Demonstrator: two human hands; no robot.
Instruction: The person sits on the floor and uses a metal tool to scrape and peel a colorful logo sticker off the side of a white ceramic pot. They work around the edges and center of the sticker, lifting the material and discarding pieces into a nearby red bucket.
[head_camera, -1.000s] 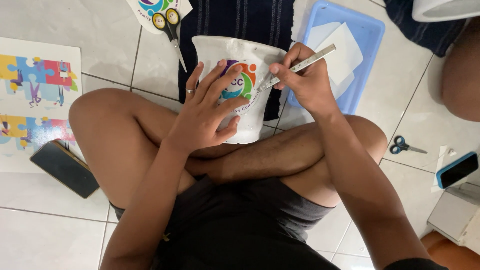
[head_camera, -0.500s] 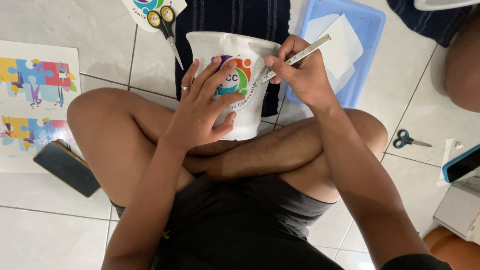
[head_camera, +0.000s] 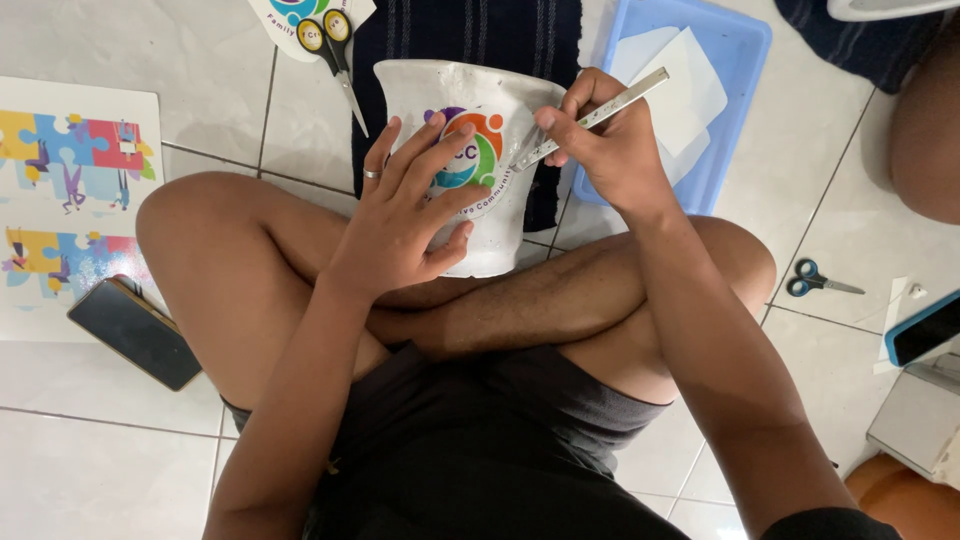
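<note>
- The white pot (head_camera: 470, 150), upper centre of the frame, lies tilted against the person's crossed legs and bears a round, colourful sticker (head_camera: 470, 150).
- The left hand (head_camera: 400, 225) lies spread flat on the pot's side, its grip open, fingertips at the sticker's edge.
- The right hand (head_camera: 610, 150) has its grip closed around a thin metal blade (head_camera: 590, 118), whose tip touches the sticker.
- Black-and-yellow scissors (head_camera: 335, 50) lie on the floor at the upper left.
- A blue tray (head_camera: 740, 90) with white sheets sits at the upper right.
- A dark phone (head_camera: 135, 332) lies at the left.
</note>
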